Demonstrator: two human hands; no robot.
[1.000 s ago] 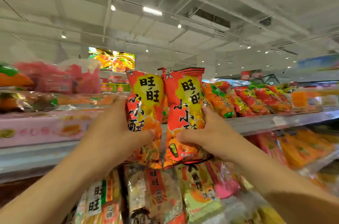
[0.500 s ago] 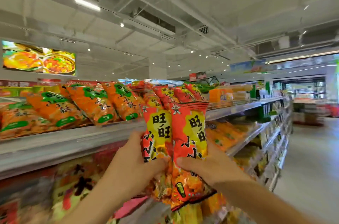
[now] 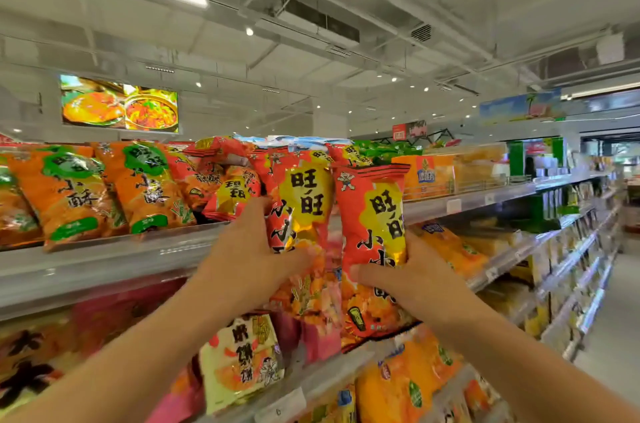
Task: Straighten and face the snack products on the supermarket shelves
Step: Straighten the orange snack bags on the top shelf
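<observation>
The left hand (image 3: 251, 261) grips one red bag (image 3: 299, 215) about its middle, thumb across the front, and the right hand (image 3: 412, 279) grips a second red bag (image 3: 372, 249) the same way. We find both bags upright, labels facing us, side by side and touching or nearly so, held in front of the top shelf (image 3: 104, 260) edge rather than resting on it.

Against the frames of a second ago we note one change: the view has swung right along the aisle, and the bags with it. They were then in front of a blurred, pink-fronted stretch of shelving; they now sit at the right end of a row of orange bags (image 3: 69, 194) and next to a loose heap of matching red bags (image 3: 221, 180) on that shelf. The grip of each hand has stayed as it was.

We judge that the pair is being carried to its own kind, and that placing is the step in hand. The heap beside the left hand lies tilted and overlapping, so we would expect it to need straightening before or after the two bags go in. Whether there is free space behind the held bags we cannot tell; they hide it. The lower shelves (image 3: 540, 249) are untouched by either hand at present.
</observation>
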